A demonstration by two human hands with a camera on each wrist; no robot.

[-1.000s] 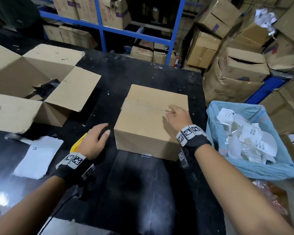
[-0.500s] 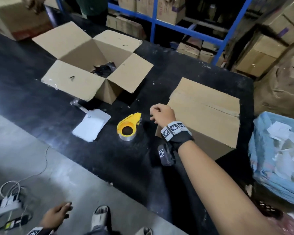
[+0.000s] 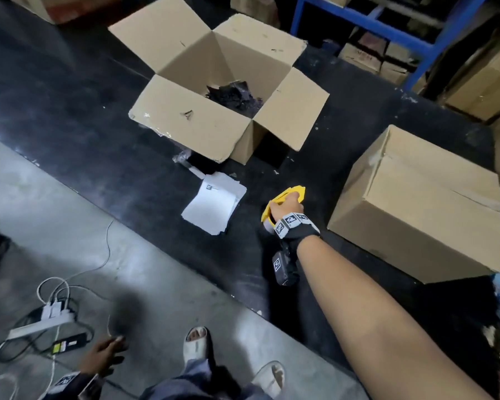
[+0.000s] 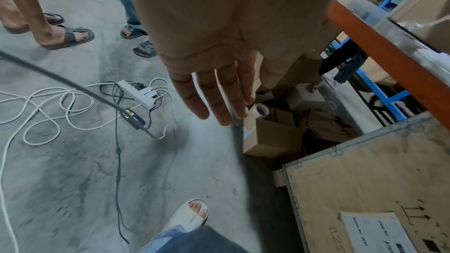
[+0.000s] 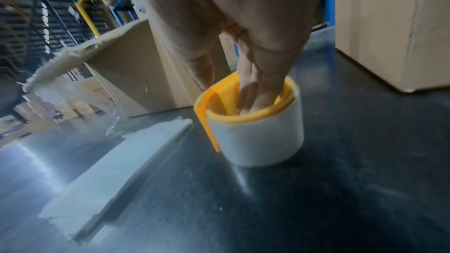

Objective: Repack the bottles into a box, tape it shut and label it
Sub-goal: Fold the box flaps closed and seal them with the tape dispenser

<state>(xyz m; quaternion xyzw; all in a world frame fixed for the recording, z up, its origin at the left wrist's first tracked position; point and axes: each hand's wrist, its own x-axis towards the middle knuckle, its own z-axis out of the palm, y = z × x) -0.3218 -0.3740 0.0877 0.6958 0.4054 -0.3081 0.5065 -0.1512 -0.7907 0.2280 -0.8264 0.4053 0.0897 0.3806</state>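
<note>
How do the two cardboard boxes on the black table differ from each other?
The far box stands open, its four flaps splayed outward; the near box has its flaps folded shut. Dark crumpled material shows inside the far box, while the near box's contents are hidden. The far box's flaps look scuffed and torn at the edges; the near box looks cleaner. Both are plain brown cardboard resting on the table.

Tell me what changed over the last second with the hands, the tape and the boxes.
The right hand left the closed cardboard box and now grips the yellow tape dispenser, fingers inside its core. The left hand dropped from beside the dispenser to hang open over the floor. The closed box, the open cardboard box and the white label sheets stayed put.
</note>
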